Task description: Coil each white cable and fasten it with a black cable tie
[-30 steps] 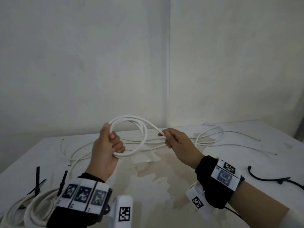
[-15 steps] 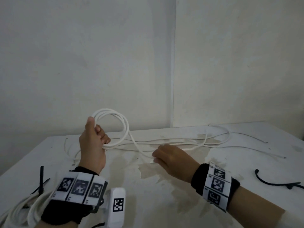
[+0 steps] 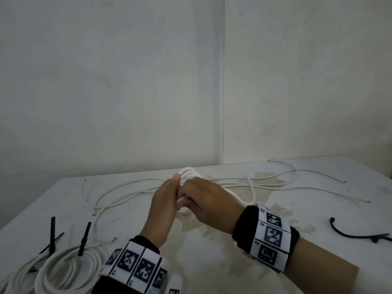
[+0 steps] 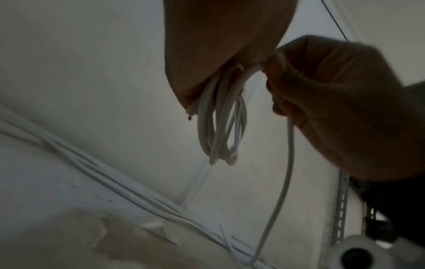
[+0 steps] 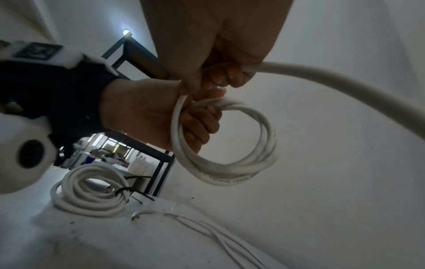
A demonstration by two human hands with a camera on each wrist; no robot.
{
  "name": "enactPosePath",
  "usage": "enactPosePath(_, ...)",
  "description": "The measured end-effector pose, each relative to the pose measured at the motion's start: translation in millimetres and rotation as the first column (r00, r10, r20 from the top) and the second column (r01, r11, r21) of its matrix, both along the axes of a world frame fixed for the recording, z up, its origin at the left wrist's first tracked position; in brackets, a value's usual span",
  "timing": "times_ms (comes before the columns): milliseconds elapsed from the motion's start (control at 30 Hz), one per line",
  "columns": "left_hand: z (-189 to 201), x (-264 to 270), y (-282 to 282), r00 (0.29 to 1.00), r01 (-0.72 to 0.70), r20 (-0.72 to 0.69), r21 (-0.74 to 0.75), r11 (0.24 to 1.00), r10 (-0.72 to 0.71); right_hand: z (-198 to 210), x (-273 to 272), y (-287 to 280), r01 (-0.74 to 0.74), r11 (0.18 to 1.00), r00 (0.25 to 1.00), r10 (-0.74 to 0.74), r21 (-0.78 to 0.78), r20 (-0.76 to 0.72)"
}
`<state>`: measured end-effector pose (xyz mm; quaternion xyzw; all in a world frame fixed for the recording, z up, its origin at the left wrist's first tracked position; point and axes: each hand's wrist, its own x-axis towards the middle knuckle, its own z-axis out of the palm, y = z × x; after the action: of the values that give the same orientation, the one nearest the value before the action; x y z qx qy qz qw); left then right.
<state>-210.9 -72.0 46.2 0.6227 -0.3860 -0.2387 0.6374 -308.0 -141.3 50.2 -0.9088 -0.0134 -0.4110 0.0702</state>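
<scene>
My left hand [image 3: 164, 200] grips a small coil of white cable [image 5: 230, 145] above the table's middle; its loops hang below the fist [image 4: 220, 127]. My right hand [image 3: 203, 200] is pressed against the left hand and pinches the same cable's free run [image 5: 333, 80], which trails off to the right across the table [image 3: 250, 194]. Most of the coil is hidden behind both hands in the head view; only its top [image 3: 187, 171] shows. Two finished coils [image 3: 63, 270] with black cable ties [image 3: 52, 234] lie at the front left.
Loose white cables [image 3: 275, 183] are strewn across the far half of the white table [image 3: 212, 251]. A spare black cable tie [image 3: 356, 235] lies at the right edge. Walls meet in a corner just behind the table.
My right hand has come in from the table to meet the left hand, laying another turn on the coil. The left hand has shifted right and lower with the coil.
</scene>
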Motion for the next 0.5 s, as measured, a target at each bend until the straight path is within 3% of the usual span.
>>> enactPosePath(67,2.5,-5.9,0.9,1.0,0.022,0.004,0.038,0.999,-0.022,4.1,-3.9,-3.3,0.006,0.99,1.0,-0.002,0.14,-0.028)
enactPosePath(167,8.3,-13.4,4.4,0.989,0.106,-0.106,0.052,0.993,-0.1,11.7,-9.1,-9.9,0.062,0.939,0.998,-0.055,0.338,-0.03)
enactPosePath(333,14.8,-11.4,9.3,0.969,0.168,-0.19,0.037,0.985,-0.158,17.3,-13.8,-22.0,0.048,0.932,0.992,-0.085,0.359,0.088)
enactPosePath(433,16.1,-8.9,14.3,0.952,0.194,-0.245,0.031,0.981,-0.181,22.5,-23.8,-33.5,0.141,0.823,0.982,-0.187,0.55,0.027)
enactPosePath(500,16.1,-10.0,15.1,0.944,0.186,-0.28,0.02,0.982,-0.173,20.9,-27.2,-37.7,0.194,0.779,0.979,-0.189,0.596,-0.071)
